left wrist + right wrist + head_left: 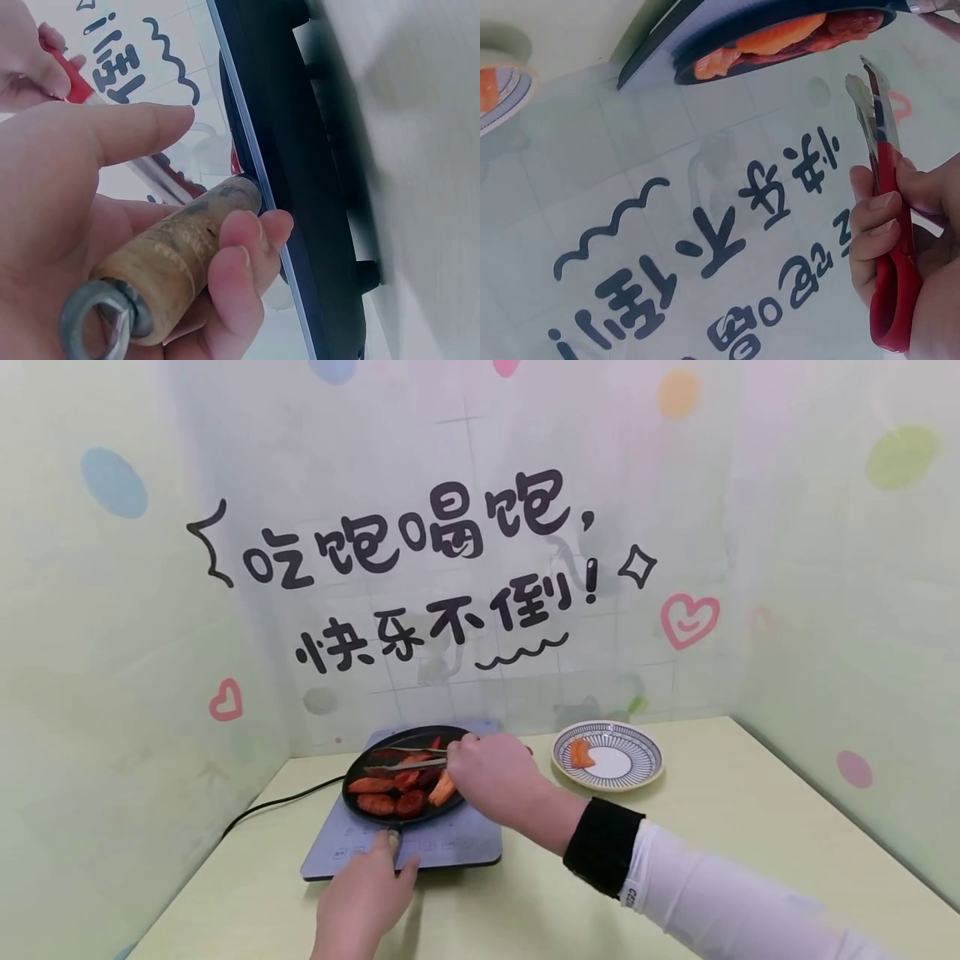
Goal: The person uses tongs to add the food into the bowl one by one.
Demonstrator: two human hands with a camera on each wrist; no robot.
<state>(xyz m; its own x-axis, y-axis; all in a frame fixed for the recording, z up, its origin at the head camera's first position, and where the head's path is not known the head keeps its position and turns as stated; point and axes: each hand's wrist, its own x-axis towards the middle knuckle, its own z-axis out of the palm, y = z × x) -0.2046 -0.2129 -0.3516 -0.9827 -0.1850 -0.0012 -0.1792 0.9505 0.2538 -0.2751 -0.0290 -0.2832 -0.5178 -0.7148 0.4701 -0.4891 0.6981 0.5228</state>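
In the head view, a black frying pan [411, 730] holds several reddish-brown and orange pieces of food [377, 804]. My left hand [363, 893] is at the front of the pan. Its fingers curl under the wooden handle [180, 247], which ends in a metal ring, while the thumb stands away from the wood. Over the pan's right side, my right hand [498, 781] grips red-handled tongs [896, 255]. Their metal arms reach left across the food. In the right wrist view the tips are slightly apart, with nothing seen between them.
The pan sits on a flat induction cooker [472, 843], whose black cord [292, 795] runs off left. A patterned plate [637, 768] with an orange piece [581, 753] stands to the right on the table [720, 860]. A printed wall [510, 693] rises close behind.
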